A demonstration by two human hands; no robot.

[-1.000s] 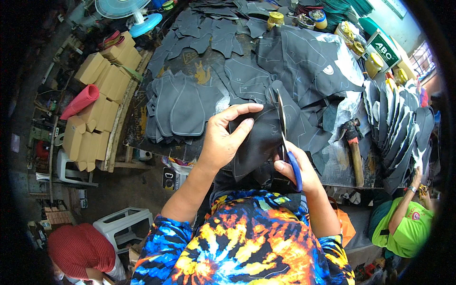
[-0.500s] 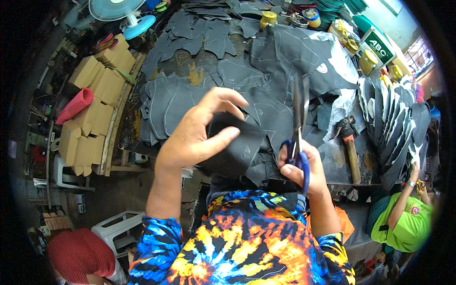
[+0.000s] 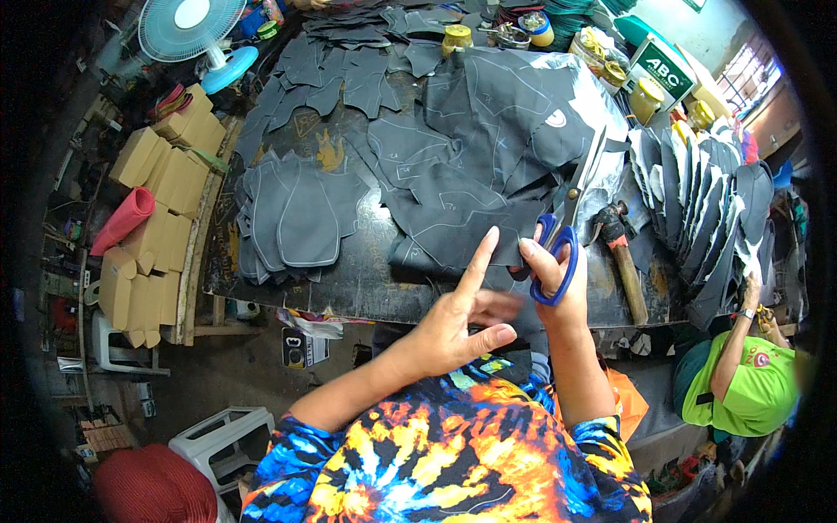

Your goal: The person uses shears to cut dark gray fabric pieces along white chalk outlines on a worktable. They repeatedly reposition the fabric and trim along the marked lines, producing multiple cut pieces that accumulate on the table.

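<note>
Fingers of the right hand [image 3: 551,277] are threading through the loops of a pair of blue-handled steel scissors [image 3: 565,220], gripping them closed around the handles so the long blades are pointing up and away over the bench, seemingly open a little. The left hand [image 3: 459,318] is hovering empty just beside them, its fingers spread and the forefinger stretching upward, apparently reaching toward the dark grey cut leather-like panels [image 3: 453,196] that are lying overlapped just beyond the scissors. These panels are looking flat, matte and curved, with faint traced outlines, and are covering most of the black worktable [image 3: 261,283]. A wooden-handled hammer [image 3: 621,253] is resting just right of the scissors.
</note>
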